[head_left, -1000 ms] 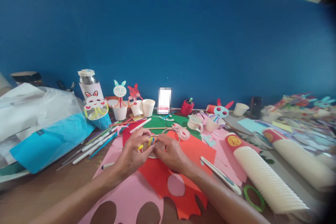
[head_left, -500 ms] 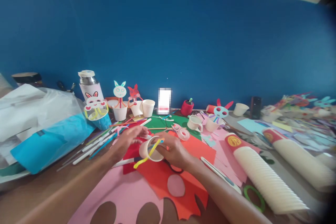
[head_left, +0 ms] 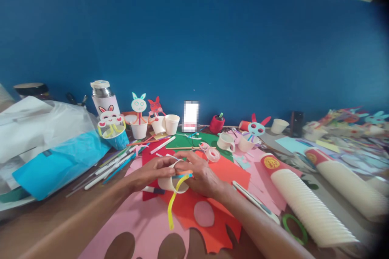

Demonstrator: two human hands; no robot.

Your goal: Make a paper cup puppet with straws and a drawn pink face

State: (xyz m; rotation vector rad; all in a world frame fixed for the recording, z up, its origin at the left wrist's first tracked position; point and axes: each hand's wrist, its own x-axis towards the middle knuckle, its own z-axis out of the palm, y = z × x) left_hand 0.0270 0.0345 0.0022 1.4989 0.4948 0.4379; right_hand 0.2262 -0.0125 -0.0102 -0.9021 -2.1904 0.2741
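Note:
A white paper cup [head_left: 165, 183] is tipped with its mouth toward me, between my hands above the red and pink paper. My left hand [head_left: 154, 170] is closed on the cup's left side and rim. My right hand [head_left: 199, 172] is at the cup's right side, its fingers curled at the rim and partly inside. Across the mouth runs a yellow strip [head_left: 170, 209], which hangs down in front of the cup; a small blue and orange piece shows at its upper end by my right fingers. Some right fingertips are hidden.
Pink paper with cut-out holes [head_left: 142, 218] lies in front. A utility knife [head_left: 255, 202] and stacked cups [head_left: 310, 206] are on the right, markers [head_left: 106, 170] on the left. Rabbit-faced cups [head_left: 139, 129] stand behind, near tape [head_left: 212, 154].
My left hand has moved right and closed on the cup. The yellow strip's loose end has swung from lower left to nearly straight down. My right fingers have moved over the rim.

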